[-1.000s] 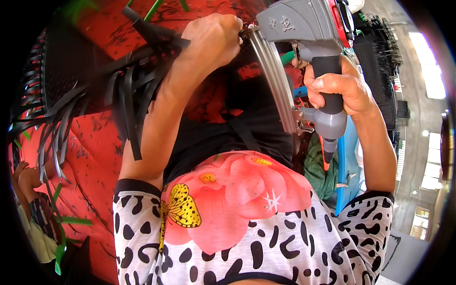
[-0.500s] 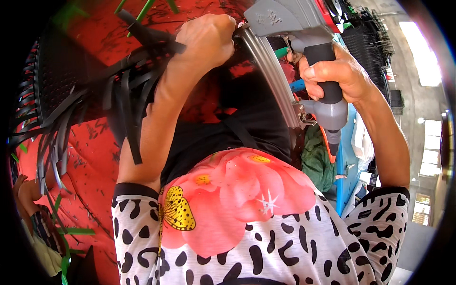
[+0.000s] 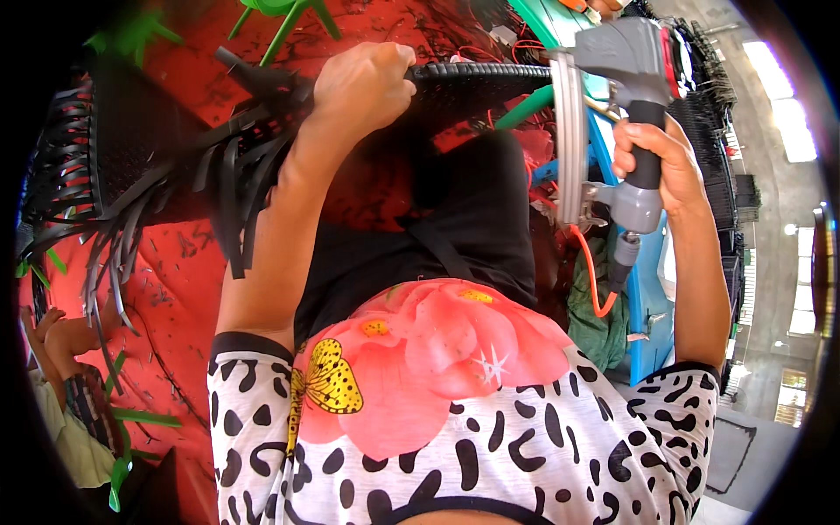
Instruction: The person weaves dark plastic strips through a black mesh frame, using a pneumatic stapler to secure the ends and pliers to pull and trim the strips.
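My left hand [image 3: 366, 87] is closed round a black wrapped bar [image 3: 481, 71], the edge of a dark woven piece across my lap. Loose flat black strips [image 3: 238, 197] hang from that piece beside my left forearm. In my right hand [image 3: 667, 157] is a grey air stapler [image 3: 617, 52], its fingers wrapped round the dark grip. The stapler's nose is at the right end of the visible bar; whether it touches cannot be made out. A ribbed silver magazine [image 3: 570, 144] runs down from the nose, and an orange air hose [image 3: 593, 280] loops below the handle.
Black woven mesh [image 3: 66, 166] with a fringe of strips stands at the left. Strip scraps litter the red floor covering [image 3: 171, 324]. Green stools [image 3: 284, 17] stand ahead, a blue bench [image 3: 652, 306] at right. Another person's arm [image 3: 74, 346] shows at lower left.
The stapler and my right hand have moved to the right, away from my left hand, uncovering the bar between them. My left hand keeps its hold and has shifted slightly left and nearer.
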The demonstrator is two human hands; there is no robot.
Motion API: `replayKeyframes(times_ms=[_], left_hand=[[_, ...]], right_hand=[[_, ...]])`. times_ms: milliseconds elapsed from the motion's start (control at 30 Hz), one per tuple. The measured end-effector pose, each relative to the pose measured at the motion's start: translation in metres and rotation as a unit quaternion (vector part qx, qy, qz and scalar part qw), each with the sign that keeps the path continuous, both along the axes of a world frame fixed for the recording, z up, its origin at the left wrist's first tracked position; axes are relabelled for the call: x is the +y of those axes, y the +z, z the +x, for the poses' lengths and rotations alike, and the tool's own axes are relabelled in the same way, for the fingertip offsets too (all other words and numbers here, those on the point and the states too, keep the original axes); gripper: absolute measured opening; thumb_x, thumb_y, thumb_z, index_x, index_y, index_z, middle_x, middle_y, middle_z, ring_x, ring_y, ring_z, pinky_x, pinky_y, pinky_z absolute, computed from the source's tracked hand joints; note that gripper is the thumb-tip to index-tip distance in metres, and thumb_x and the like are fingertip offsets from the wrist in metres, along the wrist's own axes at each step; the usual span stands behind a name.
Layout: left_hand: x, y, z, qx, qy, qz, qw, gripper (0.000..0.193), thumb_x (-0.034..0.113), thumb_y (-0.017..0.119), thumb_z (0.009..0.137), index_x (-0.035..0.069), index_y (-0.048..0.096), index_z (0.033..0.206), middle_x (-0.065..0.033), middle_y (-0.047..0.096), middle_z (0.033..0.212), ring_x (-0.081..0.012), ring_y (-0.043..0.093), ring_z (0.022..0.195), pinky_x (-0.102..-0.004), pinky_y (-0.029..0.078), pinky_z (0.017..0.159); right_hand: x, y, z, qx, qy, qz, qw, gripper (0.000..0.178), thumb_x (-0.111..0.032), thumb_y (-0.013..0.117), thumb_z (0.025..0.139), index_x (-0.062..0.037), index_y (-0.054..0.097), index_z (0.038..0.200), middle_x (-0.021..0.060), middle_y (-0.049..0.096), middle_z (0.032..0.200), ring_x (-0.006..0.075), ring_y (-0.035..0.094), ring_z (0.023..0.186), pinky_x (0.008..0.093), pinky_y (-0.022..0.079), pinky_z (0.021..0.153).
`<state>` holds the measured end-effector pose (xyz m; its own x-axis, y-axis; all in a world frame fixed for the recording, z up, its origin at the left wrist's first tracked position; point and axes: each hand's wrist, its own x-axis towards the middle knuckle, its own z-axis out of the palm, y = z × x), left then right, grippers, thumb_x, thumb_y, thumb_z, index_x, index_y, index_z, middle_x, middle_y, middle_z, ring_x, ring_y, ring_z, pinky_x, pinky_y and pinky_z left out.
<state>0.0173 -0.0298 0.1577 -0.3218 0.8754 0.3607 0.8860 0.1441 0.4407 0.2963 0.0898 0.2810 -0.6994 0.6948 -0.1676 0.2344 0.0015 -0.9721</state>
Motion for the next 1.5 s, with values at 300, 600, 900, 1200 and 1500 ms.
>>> replayKeyframes(times_ms=[300,600,900,1200,1500], left_hand=[[0.0,0.001,-0.004,-0.02,-0.012,-0.027,0.999,0.028,0.023,0.066,0.076,0.009,0.064,0.1,-0.0122,0.065,0.096,-0.0324,0.06,0.091,-0.0389,0.047,0.077],[0.009,-0.002,-0.026,-0.075,-0.03,0.013,0.997,0.024,0.012,0.062,0.083,-0.002,0.061,0.103,-0.0117,0.067,0.084,-0.02,0.063,0.079,-0.0294,0.046,0.072],[0.018,0.003,-0.048,-0.2,0.014,-0.045,0.979,0.043,0.005,0.063,0.081,-0.005,0.049,0.12,0.0057,0.034,0.063,-0.0043,0.033,0.06,-0.0185,0.029,0.058],[0.01,0.0,-0.058,-0.247,0.018,-0.034,0.968,0.042,0.002,0.06,0.081,-0.005,0.049,0.121,0.0064,0.035,0.066,-0.0031,0.033,0.061,-0.0177,0.026,0.057],[0.009,0.0,-0.055,-0.232,0.017,-0.027,0.972,0.042,0.003,0.061,0.082,-0.004,0.049,0.122,0.0057,0.039,0.069,-0.0035,0.035,0.063,-0.0173,0.027,0.059]], right_hand=[[0.134,-0.089,0.155,-0.299,-0.281,0.229,0.883,0.036,-0.015,0.066,0.072,0.0004,0.048,0.099,0.0084,0.058,0.071,0.0149,0.058,0.053,0.0297,0.046,0.049],[0.175,-0.136,0.205,-0.596,-0.291,0.203,0.72,0.063,-0.025,0.062,0.075,-0.001,0.036,0.128,0.0241,0.048,0.128,0.0349,0.044,0.123,0.0386,0.037,0.1],[0.206,-0.141,0.246,-0.569,-0.325,0.244,0.715,0.06,-0.025,0.064,0.077,-0.0007,0.036,0.125,0.0254,0.054,0.121,0.0365,0.051,0.115,0.0411,0.041,0.097],[0.188,-0.154,0.269,-0.604,-0.279,0.29,0.688,0.064,-0.025,0.064,0.08,0.0,0.029,0.128,0.0288,0.059,0.105,0.0409,0.059,0.1,0.0462,0.047,0.086],[0.151,-0.159,0.249,-0.59,-0.268,0.332,0.686,0.07,-0.023,0.061,0.083,-0.0012,0.021,0.135,0.0272,0.058,0.107,0.0414,0.06,0.093,0.0475,0.049,0.08]])
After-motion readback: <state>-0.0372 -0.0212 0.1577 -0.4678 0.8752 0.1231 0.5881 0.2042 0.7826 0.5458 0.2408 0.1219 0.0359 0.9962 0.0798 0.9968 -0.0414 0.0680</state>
